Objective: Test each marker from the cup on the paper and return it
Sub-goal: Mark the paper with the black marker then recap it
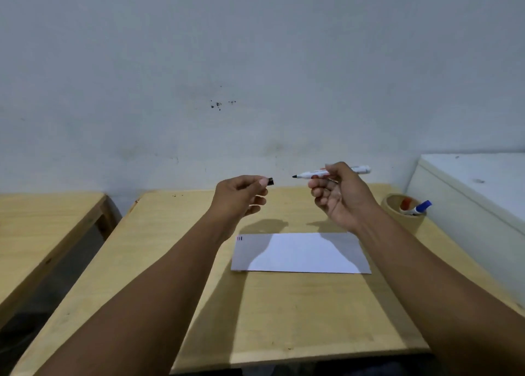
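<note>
My right hand (338, 193) holds a white marker (309, 174) above the table, its black tip bare and pointing left. My left hand (241, 196) pinches the marker's black cap (271, 181) a short way left of the tip. Both hands hover above the white paper (301, 253), which lies flat on the wooden table (255, 319) and carries a few short red and dark strokes (239, 238) at its top left corner. A tan cup (397, 216) at the table's right edge holds a red-capped marker (406, 203) and a blue-capped marker (420, 207).
A second wooden table (42, 219) stands to the left across a dark gap. A white cabinet or box (468, 193) stands right of the cup. A pale wall (255, 63) rises behind the table.
</note>
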{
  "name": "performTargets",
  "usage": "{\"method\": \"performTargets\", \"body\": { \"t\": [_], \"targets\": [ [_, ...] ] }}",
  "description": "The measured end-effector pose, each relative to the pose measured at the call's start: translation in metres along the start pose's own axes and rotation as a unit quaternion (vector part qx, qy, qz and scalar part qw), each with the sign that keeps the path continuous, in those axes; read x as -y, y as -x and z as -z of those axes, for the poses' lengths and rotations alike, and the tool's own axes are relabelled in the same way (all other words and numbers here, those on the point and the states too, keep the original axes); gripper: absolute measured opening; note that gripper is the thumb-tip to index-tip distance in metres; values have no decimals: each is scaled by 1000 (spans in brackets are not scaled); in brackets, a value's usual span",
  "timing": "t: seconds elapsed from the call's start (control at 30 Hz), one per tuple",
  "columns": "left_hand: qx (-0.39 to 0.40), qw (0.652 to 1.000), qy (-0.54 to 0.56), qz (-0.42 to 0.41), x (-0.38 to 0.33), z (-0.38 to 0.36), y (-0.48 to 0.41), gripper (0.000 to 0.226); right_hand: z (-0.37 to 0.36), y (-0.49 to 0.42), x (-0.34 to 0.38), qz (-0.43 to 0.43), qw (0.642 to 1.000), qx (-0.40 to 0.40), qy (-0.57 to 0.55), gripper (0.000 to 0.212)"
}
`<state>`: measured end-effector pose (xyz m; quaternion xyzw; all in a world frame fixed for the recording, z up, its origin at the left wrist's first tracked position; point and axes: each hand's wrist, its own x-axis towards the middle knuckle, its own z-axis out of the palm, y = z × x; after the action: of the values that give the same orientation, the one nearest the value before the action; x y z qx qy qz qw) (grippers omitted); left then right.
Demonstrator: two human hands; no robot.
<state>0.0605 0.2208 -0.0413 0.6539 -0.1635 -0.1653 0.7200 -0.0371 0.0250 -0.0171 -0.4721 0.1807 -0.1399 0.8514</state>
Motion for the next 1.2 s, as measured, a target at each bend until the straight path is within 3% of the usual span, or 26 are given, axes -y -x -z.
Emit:
{"method": "performTargets", "body": {
  "t": [0.47, 0.63, 0.83, 0.93, 1.07, 1.2],
  "targets": [
    [111, 993, -5, -27, -23, -116, 5, 9, 60, 32, 43, 97, 994, -28, 39, 29],
    [112, 991, -41, -65, -38, -137, -2, 10, 72, 33, 55, 99, 995, -23, 12, 23],
    [83, 984, -91, -125, -57, -151, -16, 7, 103, 30, 107, 131, 983, -72, 103, 17],
    [93, 978, -120, -143, -67, -153, -25, 6, 133, 35, 128, 158, 958, -90, 220, 20],
    [104, 957, -196, -186, -64, -171, -33, 8, 156, 35, 119, 164, 878, -87, 440, 22],
    [104, 905, -324, -255, -49, -200, -38, 11, 170, 22, 102, 146, 835, -59, 528, 9]
  ]
}}
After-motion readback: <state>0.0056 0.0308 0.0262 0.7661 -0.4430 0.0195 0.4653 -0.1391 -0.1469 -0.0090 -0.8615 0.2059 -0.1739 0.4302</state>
